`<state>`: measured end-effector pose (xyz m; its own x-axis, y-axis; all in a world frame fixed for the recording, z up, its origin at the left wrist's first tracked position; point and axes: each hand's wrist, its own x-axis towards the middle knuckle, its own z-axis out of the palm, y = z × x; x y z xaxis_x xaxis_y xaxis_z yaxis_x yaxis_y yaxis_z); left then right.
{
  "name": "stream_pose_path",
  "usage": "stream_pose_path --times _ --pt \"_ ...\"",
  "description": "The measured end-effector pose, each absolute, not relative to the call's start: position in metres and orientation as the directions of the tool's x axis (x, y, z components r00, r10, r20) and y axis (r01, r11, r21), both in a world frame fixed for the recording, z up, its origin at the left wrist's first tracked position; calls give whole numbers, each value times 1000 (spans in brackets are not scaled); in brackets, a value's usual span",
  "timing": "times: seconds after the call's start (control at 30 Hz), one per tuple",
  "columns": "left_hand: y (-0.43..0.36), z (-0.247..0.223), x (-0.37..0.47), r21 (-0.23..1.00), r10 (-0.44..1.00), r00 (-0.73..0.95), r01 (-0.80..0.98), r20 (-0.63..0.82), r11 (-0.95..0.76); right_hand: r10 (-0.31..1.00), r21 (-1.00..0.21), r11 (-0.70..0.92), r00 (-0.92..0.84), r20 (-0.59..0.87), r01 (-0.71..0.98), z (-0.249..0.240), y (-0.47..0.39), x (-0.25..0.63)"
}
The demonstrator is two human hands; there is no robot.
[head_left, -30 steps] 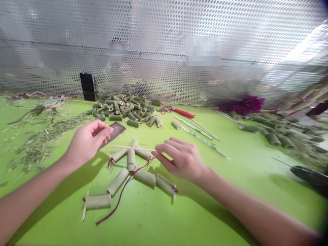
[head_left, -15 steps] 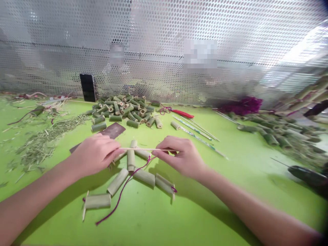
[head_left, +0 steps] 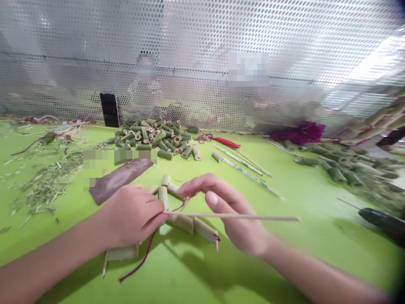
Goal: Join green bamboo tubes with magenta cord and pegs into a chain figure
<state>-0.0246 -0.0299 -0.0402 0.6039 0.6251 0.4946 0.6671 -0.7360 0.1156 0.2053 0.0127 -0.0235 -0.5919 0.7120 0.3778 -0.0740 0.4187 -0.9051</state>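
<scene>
A thin bamboo stick [head_left: 259,217] points to the right, its left end pinched in my left hand [head_left: 134,215]. My right hand [head_left: 237,215] is open, its thumb and fingers apart, and the stick passes in front of its palm. Below both hands lies a figure of short bamboo tubes [head_left: 180,222] joined by purple string [head_left: 144,253]. My left hand hides part of its left side. A small peg sticks out at the end of the lower right tube [head_left: 205,230].
Behind stand a heap of cut bamboo tubes [head_left: 158,137] and an upright phone [head_left: 109,110]. Brown sandpaper [head_left: 122,179] and shavings [head_left: 50,179] lie left. A red-handled tool [head_left: 226,142] and straw-like sticks [head_left: 249,173] lie right, with a dark-handled pointed tool [head_left: 376,217] farther right.
My right hand has let go of the stick and opened. My left hand has moved right and nearer me, and the stick now reaches out past my right hand.
</scene>
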Motion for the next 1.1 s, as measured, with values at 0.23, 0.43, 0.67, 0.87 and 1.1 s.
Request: stream_pose_path --times 0.23,0.43,0.67,0.87,1.1 --pt "-38 -45 -11 266 668 612 621 424 -738 526 -945 241 -789 317 -219 -29 -5 205" --pt "-32 -46 -25 472 813 477 662 333 -582 689 -840 535 -530 494 -88 -13 -5 211" --pt "-14 -38 -56 704 958 85 660 275 -261 593 -175 797 -695 407 578 -38 37 214" --pt "-11 -45 -51 586 937 198 738 287 -336 577 -114 798 -697 426 591 -51 42 213" --pt "-17 -47 -47 448 902 385 784 194 -431 546 -120 827 -734 404 550 -56 39 209"
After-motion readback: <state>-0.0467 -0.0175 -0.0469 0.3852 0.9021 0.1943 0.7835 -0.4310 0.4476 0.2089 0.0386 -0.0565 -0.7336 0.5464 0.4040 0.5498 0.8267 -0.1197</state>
